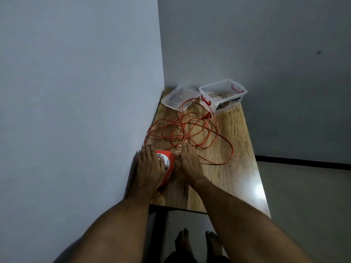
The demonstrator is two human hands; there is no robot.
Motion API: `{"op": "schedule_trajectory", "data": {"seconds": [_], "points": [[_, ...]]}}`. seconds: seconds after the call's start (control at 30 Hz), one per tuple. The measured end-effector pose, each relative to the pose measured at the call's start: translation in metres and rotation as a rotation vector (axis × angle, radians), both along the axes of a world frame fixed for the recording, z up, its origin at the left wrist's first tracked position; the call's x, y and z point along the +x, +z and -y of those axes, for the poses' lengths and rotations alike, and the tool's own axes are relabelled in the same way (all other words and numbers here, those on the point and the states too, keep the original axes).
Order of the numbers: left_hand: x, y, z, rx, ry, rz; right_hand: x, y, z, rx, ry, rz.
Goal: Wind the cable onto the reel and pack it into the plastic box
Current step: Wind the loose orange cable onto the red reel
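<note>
A red and white cable reel [168, 161] stands near the left edge of the wooden table [231, 149]. My left hand [150, 168] lies over the reel's top and left side, thumb on its white face. My right hand [187, 162] presses against the reel's right side, fingers stretched toward the cable. The thin orange cable [190, 130] sprawls in loose tangled loops across the table's middle, its plug [206, 116] lying near the box. The clear plastic box [223, 95] with red latches stands open at the far end.
The box's clear lid [178, 98] lies flat to the left of the box, in the far corner. Grey walls [76, 92] border the table on the left and behind. My bare feet [197, 243] show on the floor below the near edge.
</note>
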State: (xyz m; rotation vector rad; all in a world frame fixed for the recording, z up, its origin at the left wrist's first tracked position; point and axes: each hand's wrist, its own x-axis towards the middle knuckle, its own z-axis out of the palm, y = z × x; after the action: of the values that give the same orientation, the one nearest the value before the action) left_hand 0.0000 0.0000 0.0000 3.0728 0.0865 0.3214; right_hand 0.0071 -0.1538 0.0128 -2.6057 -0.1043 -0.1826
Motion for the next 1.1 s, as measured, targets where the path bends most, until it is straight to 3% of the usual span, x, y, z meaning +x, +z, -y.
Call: {"op": "schedule_trajectory", "data": {"seconds": [0.13,0.3,0.43,0.53,0.67,0.8,0.93,1.1], "points": [[-0.014,-0.010,-0.009,-0.147,0.104,-0.070,-0.016,-0.009,-0.017,0.126,0.031,-0.096],[-0.011,-0.023,-0.015,-0.189,0.101,-0.075,-0.013,-0.012,-0.028,0.151,0.047,-0.151],[-0.004,-0.037,-0.015,-0.111,0.088,-0.117,-0.007,-0.014,-0.030,0.155,0.036,-0.139],[-0.003,-0.019,-0.004,-0.223,0.157,-0.106,-0.001,-0.017,-0.027,0.140,0.014,-0.141],[-0.003,-0.015,-0.002,-0.198,0.101,-0.093,0.007,-0.020,-0.025,0.154,-0.036,-0.183],[-0.001,-0.019,-0.003,-0.237,0.089,-0.066,0.015,-0.013,-0.024,0.316,-0.064,-0.170],[0.006,-0.001,0.008,-0.462,0.163,-0.032,0.027,-0.009,-0.025,0.484,-0.128,-0.172],[0.028,0.015,0.016,-0.436,0.108,0.035,0.047,0.005,-0.020,0.552,-0.222,-0.039]]}}
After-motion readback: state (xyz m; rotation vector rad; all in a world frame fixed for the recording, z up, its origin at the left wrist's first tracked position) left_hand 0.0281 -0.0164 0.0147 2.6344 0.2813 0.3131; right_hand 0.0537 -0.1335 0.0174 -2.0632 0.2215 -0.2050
